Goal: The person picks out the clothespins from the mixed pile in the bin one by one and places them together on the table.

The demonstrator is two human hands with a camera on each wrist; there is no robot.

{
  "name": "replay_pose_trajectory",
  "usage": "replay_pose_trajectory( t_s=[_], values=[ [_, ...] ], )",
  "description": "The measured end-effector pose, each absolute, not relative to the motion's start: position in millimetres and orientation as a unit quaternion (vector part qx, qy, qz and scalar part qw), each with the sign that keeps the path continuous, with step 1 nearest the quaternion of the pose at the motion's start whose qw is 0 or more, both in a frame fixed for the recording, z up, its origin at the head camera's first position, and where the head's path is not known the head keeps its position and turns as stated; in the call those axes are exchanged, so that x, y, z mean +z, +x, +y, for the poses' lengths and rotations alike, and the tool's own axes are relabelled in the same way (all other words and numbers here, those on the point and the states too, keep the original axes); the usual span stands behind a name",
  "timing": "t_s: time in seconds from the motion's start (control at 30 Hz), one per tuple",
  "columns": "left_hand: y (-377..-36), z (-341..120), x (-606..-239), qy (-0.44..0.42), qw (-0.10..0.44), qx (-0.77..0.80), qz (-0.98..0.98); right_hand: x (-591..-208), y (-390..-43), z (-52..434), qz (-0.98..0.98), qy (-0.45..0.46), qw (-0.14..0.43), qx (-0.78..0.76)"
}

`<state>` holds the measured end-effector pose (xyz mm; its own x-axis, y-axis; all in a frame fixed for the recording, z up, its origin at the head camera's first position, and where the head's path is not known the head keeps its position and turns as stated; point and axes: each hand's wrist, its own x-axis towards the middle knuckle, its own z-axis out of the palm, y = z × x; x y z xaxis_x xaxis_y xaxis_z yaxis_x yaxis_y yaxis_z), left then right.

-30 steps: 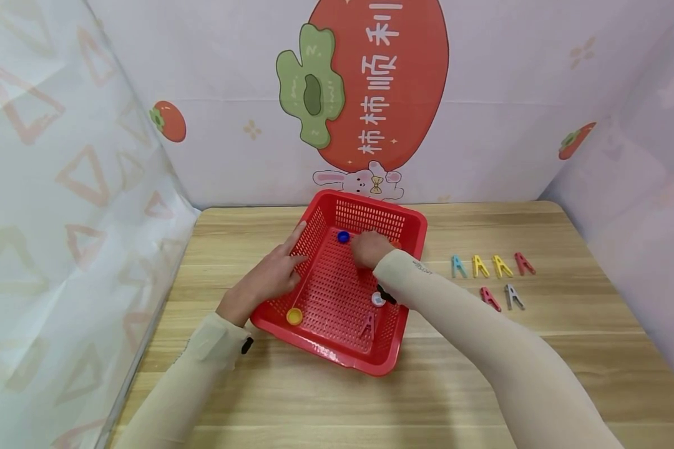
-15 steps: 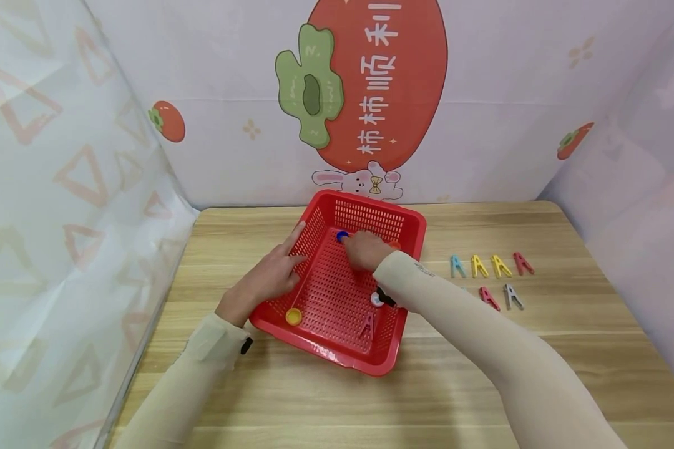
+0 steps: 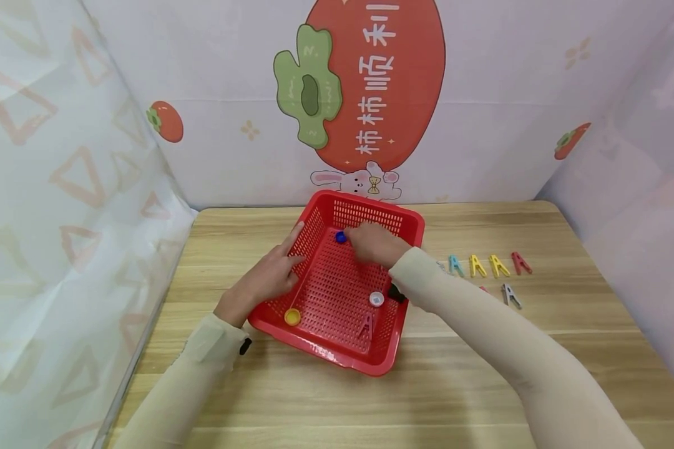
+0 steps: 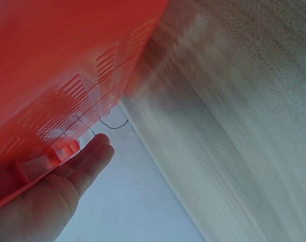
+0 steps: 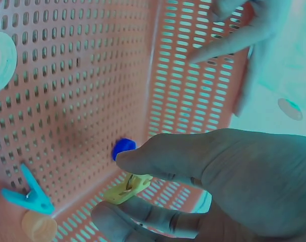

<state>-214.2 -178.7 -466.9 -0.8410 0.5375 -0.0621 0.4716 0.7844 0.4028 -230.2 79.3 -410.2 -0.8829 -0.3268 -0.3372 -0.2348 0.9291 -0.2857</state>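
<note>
A red plastic basket (image 3: 337, 357) with slotted walls stands on the wooden table. My left hand (image 3: 266, 274) grips its left rim, thumb inside; in the left wrist view its fingers (image 4: 89, 161) lie straight along the outside. Inside the basket, towards the back, my right hand (image 3: 373, 243) pinches a yellow-green clothespin (image 5: 126, 189) between thumb and fingers. Just past the thumb sits a blue bottle cap (image 3: 341, 237). A light blue clothespin (image 5: 29, 194) and an orange cap (image 5: 39, 226) lie near it, hidden by the right hand in the head view.
Also in the basket are a white cap (image 3: 376, 299), a yellow cap (image 3: 293, 317) and a pink clothespin (image 3: 366, 325). Right of it, clothespins lie in rows: blue (image 3: 455, 265), yellow (image 3: 477, 266), red (image 3: 520, 263) and grey (image 3: 511, 295). A printed wall cloth (image 3: 219, 149) hangs behind the table.
My right hand reached left to the blue cap, then drew back up and to the right. The orange cap is now covered in the head view, while the white cap shows fully. The left hand stays put.
</note>
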Motion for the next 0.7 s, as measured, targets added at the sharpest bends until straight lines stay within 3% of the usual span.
replay_pose_trajectory(
  t_s=[0.7],
  values=[
    [-214.0, -177.2, -468.5, 0.268, 0.082, 0.188, 0.941, -375.3, -212.6, 118.4, 0.966, -0.133, 0.162, -0.149]
  ],
)
